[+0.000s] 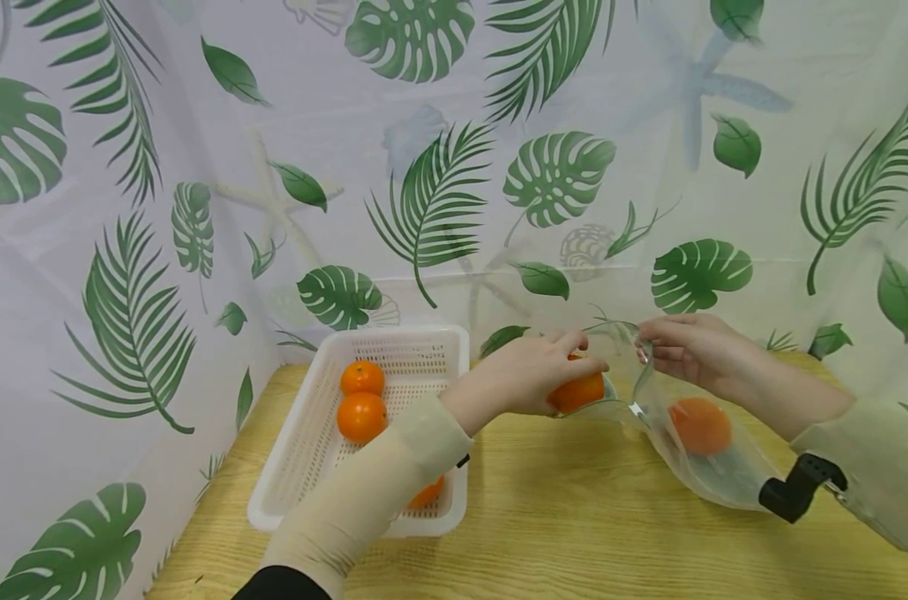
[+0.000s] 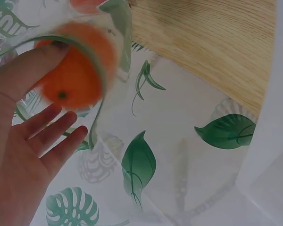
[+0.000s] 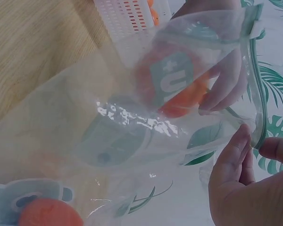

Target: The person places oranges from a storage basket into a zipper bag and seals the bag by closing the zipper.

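Observation:
At the mouth of a clear zip bag [image 1: 731, 475] with a green-edged rim, my left hand [image 1: 524, 371] is spread beside an orange [image 1: 579, 392]. In the left wrist view that orange [image 2: 78, 70] is blurred, overlapped by the bag's rim, with the thumb above it and the straight, parted fingers below. My right hand [image 1: 694, 350] pinches the bag's rim between thumb and fingers, as the right wrist view shows at the hand [image 3: 254, 183]. Another orange [image 1: 699, 425] lies lower in the bag, behind the film.
A white perforated plastic basket [image 1: 273, 467] stands on the wooden table [image 1: 574, 533] to the left, with several oranges [image 1: 362, 417] in it; my left forearm crosses over it. Behind the table hangs a leaf-printed white sheet [image 1: 438, 100].

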Available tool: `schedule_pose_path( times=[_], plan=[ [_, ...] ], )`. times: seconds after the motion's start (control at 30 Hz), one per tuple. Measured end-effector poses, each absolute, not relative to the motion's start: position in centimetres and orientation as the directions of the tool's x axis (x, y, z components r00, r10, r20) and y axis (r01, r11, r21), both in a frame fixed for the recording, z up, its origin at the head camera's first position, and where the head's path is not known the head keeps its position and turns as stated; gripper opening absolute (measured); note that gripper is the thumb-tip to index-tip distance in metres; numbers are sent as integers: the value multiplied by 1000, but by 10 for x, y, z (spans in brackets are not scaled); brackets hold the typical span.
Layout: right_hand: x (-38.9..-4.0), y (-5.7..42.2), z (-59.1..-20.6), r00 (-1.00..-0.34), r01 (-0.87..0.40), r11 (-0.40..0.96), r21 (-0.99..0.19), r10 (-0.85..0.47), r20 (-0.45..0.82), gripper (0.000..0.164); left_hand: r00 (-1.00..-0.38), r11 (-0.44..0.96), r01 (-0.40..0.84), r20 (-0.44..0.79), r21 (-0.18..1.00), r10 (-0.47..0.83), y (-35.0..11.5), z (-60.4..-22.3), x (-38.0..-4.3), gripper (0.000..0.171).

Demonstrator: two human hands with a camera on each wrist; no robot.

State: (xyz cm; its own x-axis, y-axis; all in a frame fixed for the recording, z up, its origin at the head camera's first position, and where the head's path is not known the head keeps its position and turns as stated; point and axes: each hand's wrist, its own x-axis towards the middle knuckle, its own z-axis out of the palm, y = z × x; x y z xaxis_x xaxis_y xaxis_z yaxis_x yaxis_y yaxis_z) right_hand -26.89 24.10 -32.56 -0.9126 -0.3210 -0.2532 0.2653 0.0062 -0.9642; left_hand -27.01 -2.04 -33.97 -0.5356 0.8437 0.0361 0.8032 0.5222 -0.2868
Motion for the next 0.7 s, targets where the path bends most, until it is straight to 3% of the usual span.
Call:
schedule_pose_path(
  times=[0.7],
  plan=[
    [-271,240,-324,-918,262,-37,-964,-318,-238,32,-542,512,776,25,-367,840,-40,-342,-275,73]
  ],
)
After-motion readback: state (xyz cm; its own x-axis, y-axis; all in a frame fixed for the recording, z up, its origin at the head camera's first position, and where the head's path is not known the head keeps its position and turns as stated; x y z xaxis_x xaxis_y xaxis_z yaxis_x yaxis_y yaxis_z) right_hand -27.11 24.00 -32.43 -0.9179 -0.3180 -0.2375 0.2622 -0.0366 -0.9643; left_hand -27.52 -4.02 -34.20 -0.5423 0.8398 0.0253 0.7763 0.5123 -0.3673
